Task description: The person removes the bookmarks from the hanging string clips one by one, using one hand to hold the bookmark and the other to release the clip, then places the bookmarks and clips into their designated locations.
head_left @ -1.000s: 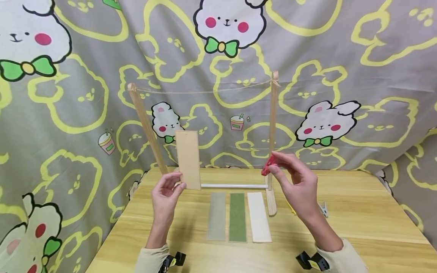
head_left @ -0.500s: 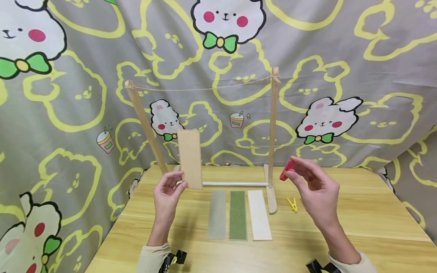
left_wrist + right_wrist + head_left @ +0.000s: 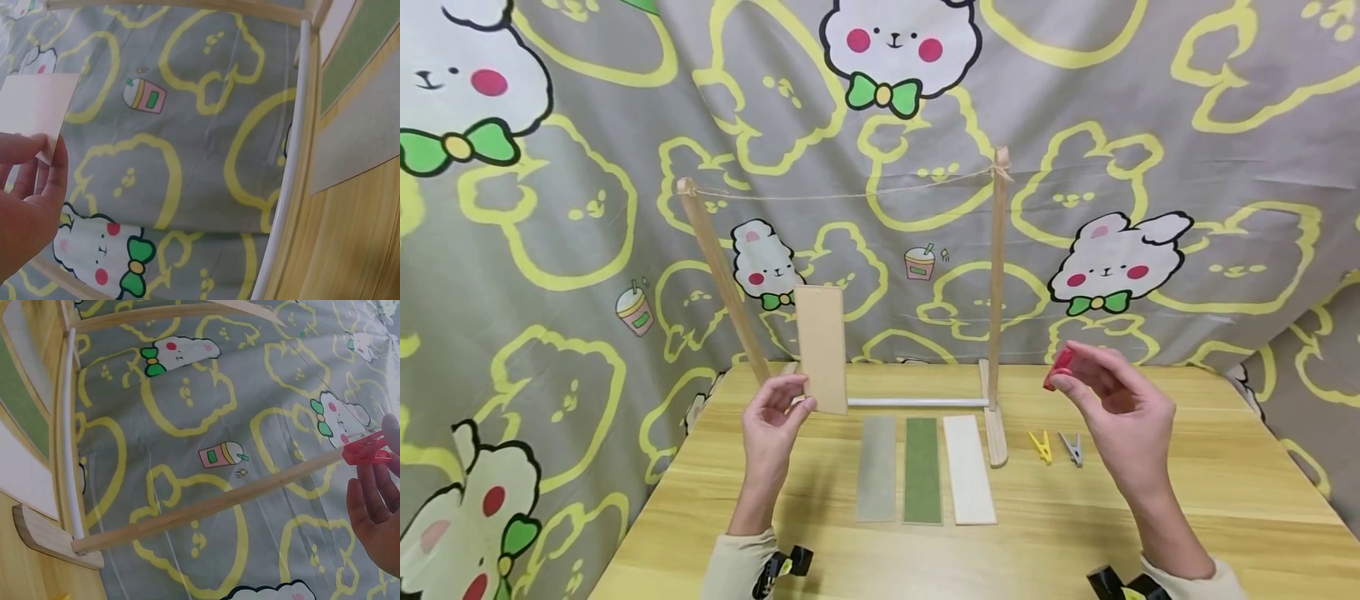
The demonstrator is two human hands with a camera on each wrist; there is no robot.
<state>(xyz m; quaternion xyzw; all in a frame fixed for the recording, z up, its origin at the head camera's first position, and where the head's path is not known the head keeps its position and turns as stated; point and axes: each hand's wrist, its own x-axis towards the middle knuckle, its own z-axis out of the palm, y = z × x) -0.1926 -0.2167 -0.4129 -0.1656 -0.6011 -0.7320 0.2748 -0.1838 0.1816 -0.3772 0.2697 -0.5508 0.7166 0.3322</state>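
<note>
My left hand (image 3: 773,425) pinches a tan rectangular strip (image 3: 822,348) by its lower left edge and holds it upright above the table. In the left wrist view, thumb and fingers grip a corner of the strip (image 3: 37,103). To the right of the wooden stand, my right hand (image 3: 1123,417) pinches a red clothespin (image 3: 1059,370) between thumb and fingers, in the air. The right wrist view shows that clothespin (image 3: 367,449) at the fingertips. A thin string (image 3: 850,197) runs between the stand's two posts, with nothing hanging on it.
Grey (image 3: 877,469), green (image 3: 922,472) and white (image 3: 969,471) strips lie side by side on the table (image 3: 715,492). Yellow (image 3: 1041,447) and grey (image 3: 1072,450) clothespins lie right of them. The stand's right post (image 3: 997,283) and white crossbar (image 3: 917,402) rise behind.
My right hand has moved right with the red clothespin, away from the stand's right post, uncovering the yellow and grey clothespins. My left hand and the tan strip have shifted slightly right.
</note>
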